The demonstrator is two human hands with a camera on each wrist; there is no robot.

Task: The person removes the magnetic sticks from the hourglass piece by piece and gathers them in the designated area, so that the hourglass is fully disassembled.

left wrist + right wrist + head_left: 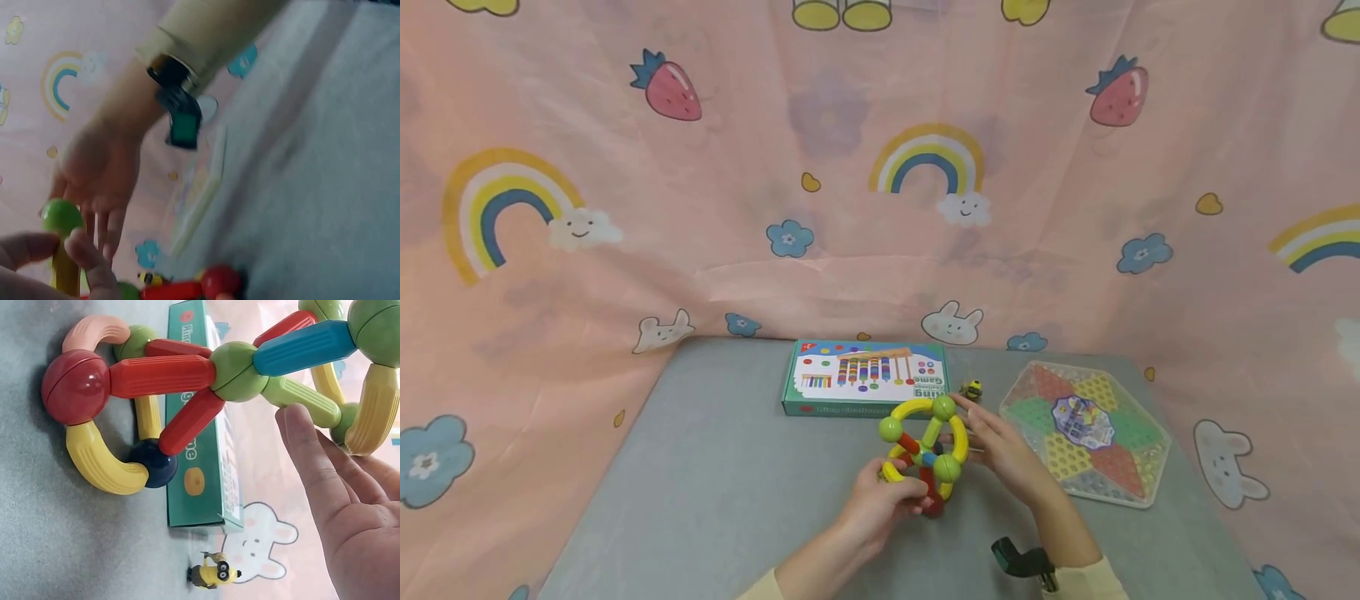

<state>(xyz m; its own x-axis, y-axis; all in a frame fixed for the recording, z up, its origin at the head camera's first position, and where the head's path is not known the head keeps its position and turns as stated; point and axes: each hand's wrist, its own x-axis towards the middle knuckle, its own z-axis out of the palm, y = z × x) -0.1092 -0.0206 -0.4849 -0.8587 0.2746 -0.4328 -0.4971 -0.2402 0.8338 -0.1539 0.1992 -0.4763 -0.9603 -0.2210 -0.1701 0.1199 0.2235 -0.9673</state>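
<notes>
Toy [931,433]: held over the near middle of the table [722,467], in front of the box [865,379]; whether its lowest part is touching the cloth-grey surface cannot be told.
Middle ball [239,372]: green, with straight rods already fitted around it, among them red ones, a blue rod [303,349] and a light green rod [301,401].
Outer ring: largely put together, it seems; green balls, a red ball [76,387] and a navy ball [153,464] are linked by curved pieces, mostly yellow, with a pink piece [95,332] among them.
Progress: the build is judged to be well advanced, since spokes and curves are joined into one standing frame; what is left cannot be made out, as part of the ring is hidden by the fingers.
Left hand [880,504]: closed narrowly on the toy's lower left side, a yellow piece being pinched between thumb and fingers just below a green ball.
Right hand [1007,454]: spread fairly wide, fingers nearly straight, laid along the toy's far right side near the light green rod; nothing is gripped by it.
Nearby: a small yellow figure [973,389] is placed beside the box, and a star-patterned board [1086,429] lies to the right.
</notes>
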